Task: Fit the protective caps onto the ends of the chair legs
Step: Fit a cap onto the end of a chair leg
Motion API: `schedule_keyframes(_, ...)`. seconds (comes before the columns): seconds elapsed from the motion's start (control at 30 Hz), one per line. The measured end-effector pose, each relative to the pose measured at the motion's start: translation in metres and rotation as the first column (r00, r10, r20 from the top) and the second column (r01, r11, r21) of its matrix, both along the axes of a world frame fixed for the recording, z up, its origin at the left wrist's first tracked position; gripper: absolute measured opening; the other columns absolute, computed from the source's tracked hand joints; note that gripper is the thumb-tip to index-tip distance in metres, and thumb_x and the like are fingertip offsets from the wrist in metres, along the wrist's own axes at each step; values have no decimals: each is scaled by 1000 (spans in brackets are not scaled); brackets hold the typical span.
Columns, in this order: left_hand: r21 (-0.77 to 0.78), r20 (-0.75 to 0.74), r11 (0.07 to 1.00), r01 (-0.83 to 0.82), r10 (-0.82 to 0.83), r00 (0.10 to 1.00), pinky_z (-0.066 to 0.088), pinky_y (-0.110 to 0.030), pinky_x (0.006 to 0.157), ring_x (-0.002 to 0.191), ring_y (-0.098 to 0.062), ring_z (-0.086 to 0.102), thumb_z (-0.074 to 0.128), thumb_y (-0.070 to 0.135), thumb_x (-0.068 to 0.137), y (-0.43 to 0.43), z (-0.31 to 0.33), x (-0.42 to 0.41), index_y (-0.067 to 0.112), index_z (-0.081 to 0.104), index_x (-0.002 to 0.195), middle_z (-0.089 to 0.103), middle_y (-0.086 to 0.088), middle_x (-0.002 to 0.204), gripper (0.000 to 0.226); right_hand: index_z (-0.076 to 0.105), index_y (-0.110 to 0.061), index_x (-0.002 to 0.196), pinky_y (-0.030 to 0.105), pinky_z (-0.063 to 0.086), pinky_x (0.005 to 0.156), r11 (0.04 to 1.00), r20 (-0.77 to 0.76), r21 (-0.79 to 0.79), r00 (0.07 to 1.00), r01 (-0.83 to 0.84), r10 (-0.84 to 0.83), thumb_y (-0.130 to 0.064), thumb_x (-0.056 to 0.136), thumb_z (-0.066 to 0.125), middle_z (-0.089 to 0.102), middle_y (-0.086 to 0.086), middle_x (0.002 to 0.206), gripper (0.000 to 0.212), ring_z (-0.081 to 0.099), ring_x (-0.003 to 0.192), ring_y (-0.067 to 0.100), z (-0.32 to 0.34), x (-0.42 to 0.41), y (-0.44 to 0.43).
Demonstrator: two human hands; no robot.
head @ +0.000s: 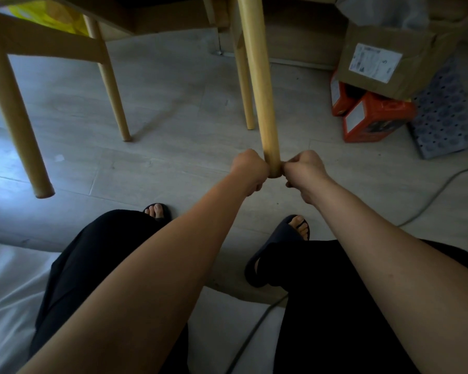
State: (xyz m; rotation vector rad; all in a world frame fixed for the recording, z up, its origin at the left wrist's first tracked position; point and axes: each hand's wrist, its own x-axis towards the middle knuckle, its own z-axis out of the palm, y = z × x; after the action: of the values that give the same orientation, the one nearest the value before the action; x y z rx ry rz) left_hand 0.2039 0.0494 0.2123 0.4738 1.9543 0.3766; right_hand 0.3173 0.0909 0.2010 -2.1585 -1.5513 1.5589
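A light wooden chair is tipped so that one round leg (257, 85) points toward me, with its end (274, 172) between my hands. My left hand (250, 168) is closed against the left side of the leg's tip. My right hand (303, 171) pinches at the right side of the same tip, fingers curled. A clear cap seems to hug the leg's end, but I cannot make it out for sure. Three other legs show: one at far left (14, 109), one left of middle (111, 87), one behind the held leg (243, 76).
Orange boxes (373, 117) and a brown carton (389, 58) stand at the right, beside a perforated grey panel (443, 114). A grey cable (441, 190) runs over the floor at right. My feet in dark slippers (278, 244) rest below the hands, and white fabric (11, 292) lies at lower left.
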Motion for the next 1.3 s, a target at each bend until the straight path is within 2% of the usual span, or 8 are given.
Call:
schedule_keyframes(0.1, -88, 227, 970, -226, 241, 944, 41, -20, 40, 53, -12, 46, 45, 3, 102, 4, -1, -8, 1, 57, 111, 53, -9, 74, 16, 59, -8, 106, 28, 47, 53, 1000, -42, 22, 999, 3, -2, -18, 95, 68, 63, 12, 99, 18, 61, 77, 21, -2, 0, 0)
schedule_keyframes(0.3, -351, 528, 842, -410, 539, 656, 37, -14, 36, 38, -6, 35, 42, 3, 106, -2, 10, -24, -1, 57, 90, 41, -2, 64, 21, 65, -2, 102, 20, 47, 42, 955, -161, -234, 961, 182, -223, -3, 96, 62, 55, 10, 80, 7, 47, 56, 15, 4, -3, 6)
schedule_keyframes(0.5, -273, 473, 903, -331, 425, 772, 37, -15, 35, 32, -6, 37, 40, 3, 106, 5, 7, -23, 3, 54, 83, 43, -2, 59, 27, 68, 2, 103, 20, 50, 42, 936, -194, -252, 935, 247, -298, 0, 95, 63, 52, 8, 69, 9, 52, 55, 16, 8, -3, 9)
schedule_keyframes(0.7, -239, 442, 886, -398, 464, 768, 37, -13, 34, 35, -6, 37, 43, -2, 104, -4, 3, -24, 2, 53, 77, 46, -6, 62, 29, 62, 8, 87, 19, 48, 35, 818, -207, -489, 870, 304, -447, 13, 97, 36, 57, 10, 41, 28, 50, 24, 10, 17, -11, 7)
schedule_keyframes(0.87, -75, 280, 943, -324, 332, 901, 38, -22, 53, 50, -14, 42, 45, -9, 98, 0, 3, -17, 3, 54, 79, 53, -13, 69, 25, 61, 10, 96, 20, 47, 33, 789, -162, -499, 856, 357, -490, 14, 93, 39, 67, 25, 79, 23, 63, 34, 20, 21, -14, 12)
schedule_keyframes(1.0, 17, 155, 970, -243, 238, 959, 48, -32, 64, 57, -19, 51, 50, -9, 96, 2, 2, -17, 5, 53, 84, 61, -19, 81, 18, 66, -2, 87, 15, 37, 33, 848, -99, -399, 903, 349, -419, 5, 94, 51, 52, 5, 63, 19, 44, 43, 10, 12, -15, 11)
schedule_keyframes(1.17, 40, 109, 985, -169, 164, 980, 48, -33, 65, 62, -20, 54, 55, -5, 96, -5, 2, -19, 9, 50, 82, 63, -16, 83, 21, 64, -5, 80, 14, 37, 34, 848, -71, -422, 921, 321, -384, 1, 92, 56, 55, 5, 67, 17, 42, 45, 10, 11, -11, 10)
schedule_keyframes(1.3, 146, 55, 978, -149, 142, 988, 44, -27, 51, 68, -17, 57, 61, -1, 91, -11, 1, -15, 17, 47, 107, 65, -13, 95, 28, 67, -1, 98, 21, 43, 42, 913, -82, -279, 940, 299, -332, 3, 87, 57, 58, 10, 81, 15, 47, 56, 16, 6, -15, 6)
